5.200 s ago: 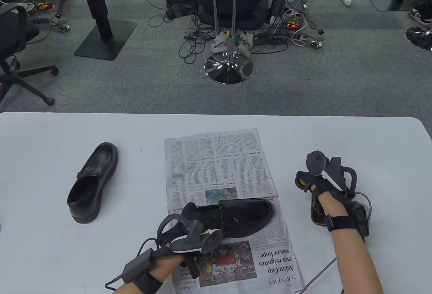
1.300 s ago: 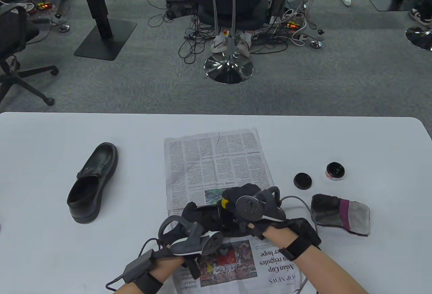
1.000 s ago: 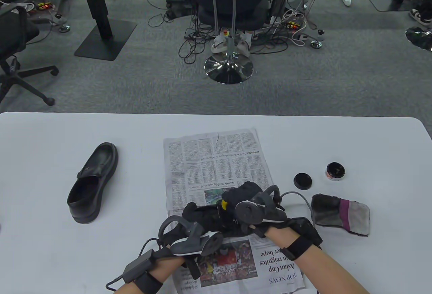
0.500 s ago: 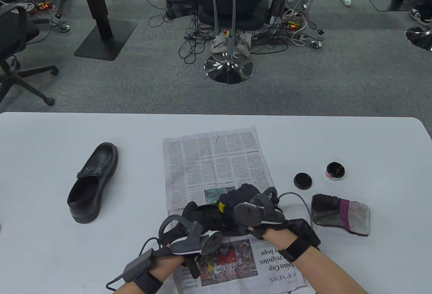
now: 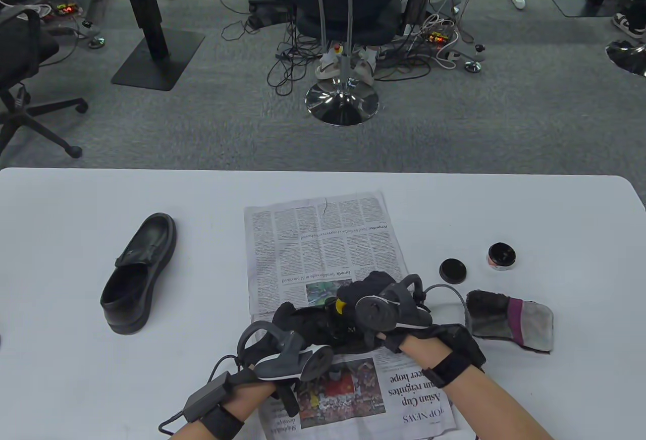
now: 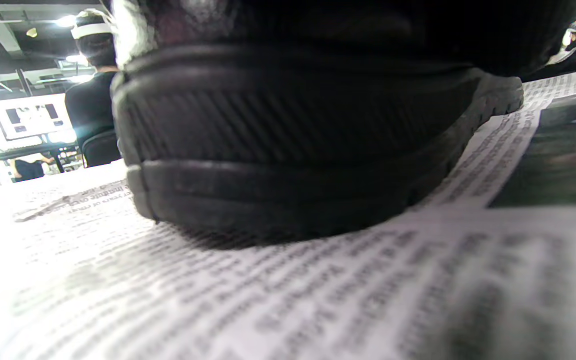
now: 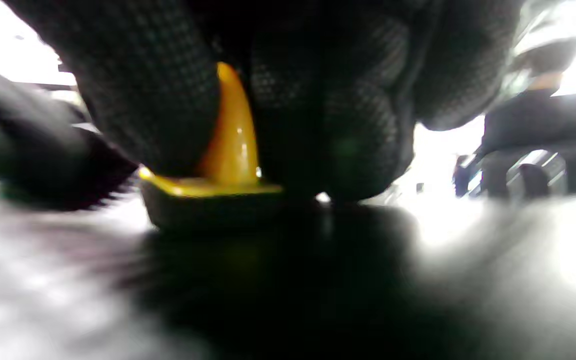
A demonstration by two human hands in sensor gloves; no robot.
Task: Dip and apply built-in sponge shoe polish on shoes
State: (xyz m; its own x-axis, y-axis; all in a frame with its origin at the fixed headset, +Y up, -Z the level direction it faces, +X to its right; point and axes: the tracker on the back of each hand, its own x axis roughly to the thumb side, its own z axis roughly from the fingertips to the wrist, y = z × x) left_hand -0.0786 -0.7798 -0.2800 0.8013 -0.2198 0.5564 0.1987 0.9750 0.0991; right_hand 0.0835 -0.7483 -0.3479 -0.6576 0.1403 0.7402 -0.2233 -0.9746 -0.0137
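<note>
1. White table (image 5: 75, 384): near edge is cut off by the bottom of the table view; both forearms enter there.
2. Newspaper (image 5: 323, 238) lies at table centre; its lower half is largely hidden under the hands and a shoe.
3. Shoe on newspaper (image 5: 315, 326): black loafer, mostly covered by both hands in the table view; only a strip of the upper shows. Left wrist view shows its ribbed heel and sole (image 6: 293, 150) sitting flat on the print.
4. Second black loafer (image 5: 139, 273) stands on bare table, well to the left, unobstructed.
5. Grey and purple cloth (image 5: 509, 319) lies right of the newspaper, its left end near the right hand's tracker cable.
6. Left hand (image 5: 287, 339) is at the shoe's heel end. Fingers are hidden by the tracker and shoe; cannot tell how they lie.
7. Right hand (image 5: 373, 304) is over the shoe's front. Fingers (image 7: 348, 100) are curled round the yellow sponge applicator (image 7: 223, 165), whose dark sponge base rests on the blurred black leather.
8. Black lid (image 5: 452, 271) and open polish tin (image 5: 501, 256) sit apart, beyond the cloth. Tin contents too small to make out.
</note>
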